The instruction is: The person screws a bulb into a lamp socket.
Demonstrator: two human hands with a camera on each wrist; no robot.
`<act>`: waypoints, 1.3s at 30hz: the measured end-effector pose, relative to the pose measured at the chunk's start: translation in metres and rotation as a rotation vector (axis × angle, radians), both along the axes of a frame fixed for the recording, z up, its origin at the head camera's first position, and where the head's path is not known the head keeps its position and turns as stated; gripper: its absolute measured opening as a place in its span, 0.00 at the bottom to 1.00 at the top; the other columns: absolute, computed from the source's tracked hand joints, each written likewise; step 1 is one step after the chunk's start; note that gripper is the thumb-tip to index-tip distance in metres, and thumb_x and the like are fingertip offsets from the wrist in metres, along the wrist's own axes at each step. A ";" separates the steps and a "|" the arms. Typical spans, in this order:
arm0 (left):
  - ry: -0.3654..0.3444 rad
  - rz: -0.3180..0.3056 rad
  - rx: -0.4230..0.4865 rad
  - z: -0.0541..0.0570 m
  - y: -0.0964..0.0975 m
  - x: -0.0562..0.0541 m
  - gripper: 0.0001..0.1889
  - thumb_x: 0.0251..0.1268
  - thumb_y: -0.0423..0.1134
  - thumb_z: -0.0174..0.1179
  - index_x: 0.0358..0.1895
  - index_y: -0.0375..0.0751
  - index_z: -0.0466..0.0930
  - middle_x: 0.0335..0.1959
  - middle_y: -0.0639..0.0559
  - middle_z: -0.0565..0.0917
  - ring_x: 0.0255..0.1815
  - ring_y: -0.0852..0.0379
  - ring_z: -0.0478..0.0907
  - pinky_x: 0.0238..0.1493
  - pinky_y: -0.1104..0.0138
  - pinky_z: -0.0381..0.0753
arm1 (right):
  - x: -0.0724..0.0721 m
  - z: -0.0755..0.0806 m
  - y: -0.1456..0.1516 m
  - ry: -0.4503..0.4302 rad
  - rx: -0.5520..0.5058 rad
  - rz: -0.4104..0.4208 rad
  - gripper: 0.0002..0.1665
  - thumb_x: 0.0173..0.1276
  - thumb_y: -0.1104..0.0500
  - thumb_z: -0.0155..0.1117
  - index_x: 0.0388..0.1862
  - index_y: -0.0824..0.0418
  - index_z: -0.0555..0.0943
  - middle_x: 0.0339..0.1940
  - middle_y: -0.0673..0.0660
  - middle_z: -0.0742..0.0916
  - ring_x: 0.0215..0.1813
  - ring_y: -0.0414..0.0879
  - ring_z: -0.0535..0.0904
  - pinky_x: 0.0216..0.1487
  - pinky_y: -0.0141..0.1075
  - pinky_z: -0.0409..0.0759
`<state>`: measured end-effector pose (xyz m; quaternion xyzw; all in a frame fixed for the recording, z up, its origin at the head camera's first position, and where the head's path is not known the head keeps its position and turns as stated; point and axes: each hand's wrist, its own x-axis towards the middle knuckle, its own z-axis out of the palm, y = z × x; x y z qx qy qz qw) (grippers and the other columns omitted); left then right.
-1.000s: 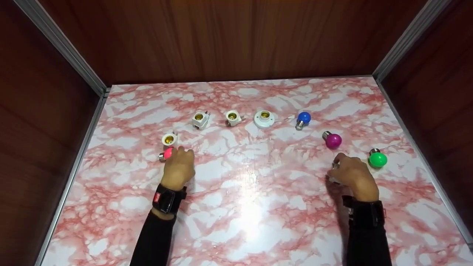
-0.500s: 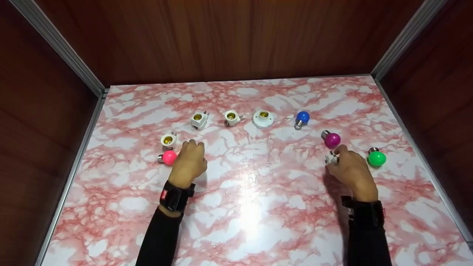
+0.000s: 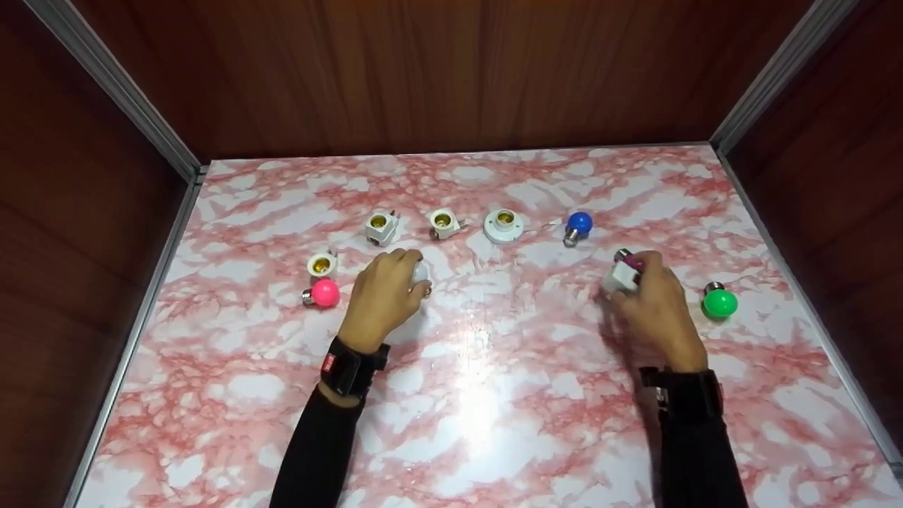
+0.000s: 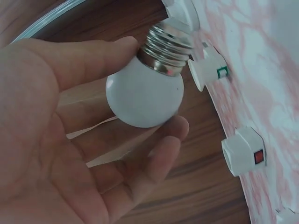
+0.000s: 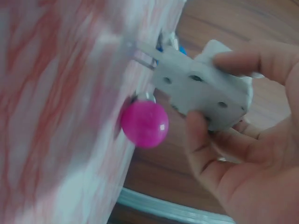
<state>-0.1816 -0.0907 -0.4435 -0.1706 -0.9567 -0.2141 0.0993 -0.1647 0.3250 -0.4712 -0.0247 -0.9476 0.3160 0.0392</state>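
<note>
A white light bulb [image 4: 145,93] with a silver screw base is pinched between the thumb and fingers of my left hand [image 3: 384,296], above the table left of centre. My right hand [image 3: 656,303] grips a white plug-in lamp socket [image 5: 201,84] by its body, its metal prongs pointing away from the palm. Close by that hand lies a magenta bulb [image 5: 145,123], partly covered in the head view. A pink bulb [image 3: 324,293] lies left of my left hand, just in front of a white plug socket [image 3: 322,266].
Farther back stand two more plug sockets, one with a red switch [image 4: 259,156], and a round white lamp holder [image 3: 504,226]. A blue bulb [image 3: 579,224] lies right of them, and a green bulb [image 3: 720,303] at far right. Wood-grain panels [image 3: 451,77] border the marbled table [image 3: 480,395].
My left hand has moved right and away from the pink bulb, and the white bulb now shows in it. My right hand has carried the socket forward, over towards the magenta bulb.
</note>
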 end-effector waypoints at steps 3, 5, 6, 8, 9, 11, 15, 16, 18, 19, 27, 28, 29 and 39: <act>0.021 -0.025 0.045 0.002 0.005 -0.003 0.19 0.66 0.38 0.72 0.57 0.34 0.84 0.50 0.39 0.90 0.48 0.38 0.89 0.49 0.48 0.92 | -0.010 0.000 -0.007 0.039 -0.017 0.041 0.32 0.68 0.60 0.68 0.68 0.66 0.70 0.58 0.76 0.84 0.60 0.70 0.82 0.64 0.65 0.81; 0.046 -0.047 0.086 0.003 0.008 -0.005 0.19 0.67 0.38 0.72 0.57 0.33 0.84 0.51 0.38 0.90 0.49 0.38 0.90 0.52 0.50 0.92 | -0.017 0.002 -0.014 0.075 -0.040 0.076 0.30 0.68 0.61 0.69 0.66 0.66 0.71 0.57 0.74 0.86 0.58 0.68 0.84 0.62 0.61 0.83; 0.061 -0.059 0.108 0.004 0.010 -0.006 0.18 0.67 0.37 0.71 0.57 0.33 0.83 0.52 0.38 0.90 0.50 0.39 0.89 0.53 0.50 0.92 | -0.020 0.003 -0.018 0.098 -0.052 0.098 0.30 0.67 0.62 0.70 0.66 0.66 0.72 0.56 0.73 0.87 0.56 0.67 0.86 0.61 0.59 0.85; 0.091 -0.084 0.151 0.005 0.014 -0.008 0.18 0.68 0.35 0.69 0.57 0.33 0.82 0.53 0.39 0.88 0.51 0.41 0.89 0.54 0.52 0.91 | -0.024 0.007 -0.026 0.136 -0.092 0.142 0.29 0.68 0.64 0.71 0.66 0.65 0.74 0.55 0.71 0.88 0.55 0.64 0.87 0.57 0.48 0.88; 0.105 -0.095 0.173 0.005 0.016 -0.009 0.17 0.68 0.35 0.68 0.57 0.33 0.82 0.53 0.40 0.88 0.52 0.42 0.88 0.55 0.53 0.91 | -0.026 0.009 -0.030 0.151 -0.119 0.163 0.29 0.68 0.65 0.71 0.66 0.65 0.75 0.56 0.69 0.87 0.55 0.62 0.87 0.55 0.41 0.88; 0.132 -0.113 0.210 0.005 0.019 -0.010 0.16 0.68 0.34 0.67 0.57 0.34 0.81 0.53 0.41 0.87 0.53 0.44 0.88 0.56 0.55 0.91 | -0.028 0.012 -0.038 0.178 -0.179 0.202 0.29 0.69 0.67 0.72 0.67 0.63 0.76 0.57 0.67 0.86 0.56 0.59 0.86 0.54 0.29 0.88; 0.161 -0.120 0.262 0.006 0.025 -0.011 0.17 0.67 0.33 0.67 0.56 0.34 0.79 0.51 0.41 0.87 0.50 0.46 0.88 0.53 0.58 0.92 | -0.032 0.019 -0.056 0.250 -0.283 0.231 0.31 0.67 0.69 0.75 0.68 0.64 0.78 0.57 0.66 0.86 0.54 0.48 0.84 0.53 0.19 0.84; 0.163 -0.119 0.275 0.007 0.026 -0.011 0.18 0.66 0.33 0.67 0.57 0.35 0.79 0.51 0.41 0.87 0.49 0.47 0.88 0.53 0.59 0.92 | -0.033 0.020 -0.061 0.270 -0.307 0.230 0.32 0.66 0.69 0.76 0.68 0.65 0.79 0.57 0.66 0.87 0.53 0.44 0.84 0.53 0.18 0.84; 0.162 -0.118 0.307 0.008 0.028 -0.011 0.19 0.65 0.32 0.68 0.58 0.34 0.78 0.52 0.41 0.86 0.49 0.47 0.88 0.53 0.59 0.91 | -0.035 0.022 -0.069 0.303 -0.369 0.222 0.34 0.63 0.71 0.78 0.68 0.68 0.78 0.57 0.67 0.88 0.52 0.37 0.84 0.54 0.19 0.85; 0.161 -0.119 0.324 0.009 0.029 -0.011 0.20 0.65 0.31 0.68 0.59 0.34 0.78 0.53 0.41 0.85 0.50 0.47 0.88 0.53 0.59 0.91 | -0.035 0.023 -0.073 0.316 -0.403 0.220 0.35 0.62 0.72 0.79 0.68 0.69 0.78 0.57 0.68 0.88 0.51 0.34 0.84 0.55 0.19 0.85; 0.170 -0.168 0.478 0.014 0.038 -0.014 0.24 0.60 0.31 0.74 0.60 0.33 0.82 0.57 0.40 0.84 0.58 0.46 0.86 0.64 0.61 0.89 | -0.038 0.026 -0.093 0.419 -0.638 0.275 0.34 0.55 0.77 0.79 0.62 0.74 0.81 0.52 0.62 0.92 0.51 0.33 0.88 0.59 0.27 0.89; 0.170 -0.178 0.498 0.014 0.038 -0.015 0.24 0.60 0.32 0.75 0.60 0.33 0.82 0.58 0.40 0.84 0.58 0.47 0.86 0.64 0.62 0.89 | -0.038 0.026 -0.094 0.422 -0.661 0.287 0.34 0.54 0.78 0.80 0.62 0.74 0.82 0.51 0.57 0.92 0.51 0.34 0.89 0.59 0.28 0.89; 0.168 -0.187 0.519 0.014 0.039 -0.015 0.24 0.61 0.34 0.76 0.60 0.33 0.83 0.58 0.40 0.84 0.58 0.47 0.86 0.63 0.63 0.89 | -0.038 0.026 -0.096 0.421 -0.682 0.301 0.34 0.54 0.78 0.80 0.62 0.74 0.82 0.50 0.52 0.93 0.51 0.34 0.90 0.59 0.28 0.90; 0.093 -0.272 0.697 0.011 0.043 -0.013 0.27 0.61 0.40 0.79 0.61 0.33 0.83 0.56 0.40 0.87 0.55 0.49 0.90 0.58 0.71 0.91 | -0.034 0.026 -0.106 0.349 -0.794 0.366 0.34 0.53 0.80 0.78 0.61 0.77 0.79 0.53 0.42 0.90 0.55 0.38 0.89 0.61 0.30 0.89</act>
